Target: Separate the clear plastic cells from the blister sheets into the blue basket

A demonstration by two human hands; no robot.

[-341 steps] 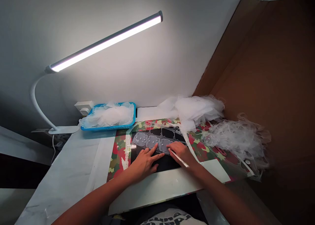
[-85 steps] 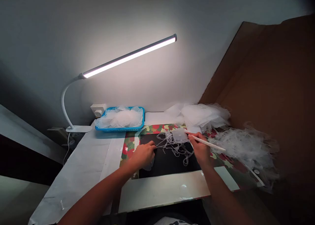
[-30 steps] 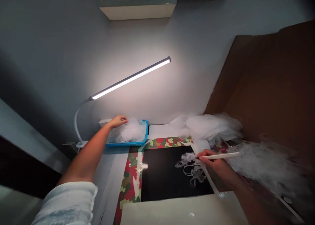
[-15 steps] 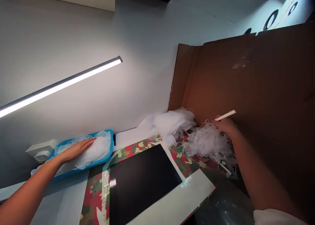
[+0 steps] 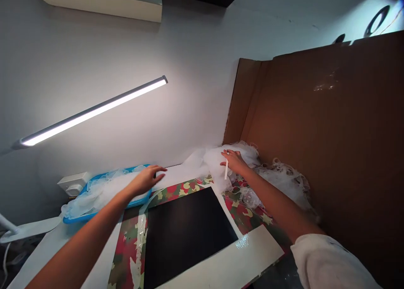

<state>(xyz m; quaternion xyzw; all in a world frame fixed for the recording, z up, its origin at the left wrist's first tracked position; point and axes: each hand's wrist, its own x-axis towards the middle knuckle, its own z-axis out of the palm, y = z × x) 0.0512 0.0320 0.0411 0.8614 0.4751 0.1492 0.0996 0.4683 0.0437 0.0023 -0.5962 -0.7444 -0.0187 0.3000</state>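
My left hand hovers at the right end of a blue tray, its fingers spread with nothing in them. Thin white sheer fabric fills the tray in loose folds. My right hand holds a slim white stick, its exact kind unclear, and reaches over a heap of white sheer fabric by the wall. To the right of that heap lies a tangle of thin white trimmings, partly hidden behind my right forearm.
A black panel lies on a camouflage-patterned surface, with a white strip along its front. A cardboard sheet stands at the right. A lit tube lamp hangs on the wall above a white socket box.
My left hand has lifted off the fabric in the tray and moved right. My right hand, still with the white stick, has moved left from the trimmings to the fabric heap.
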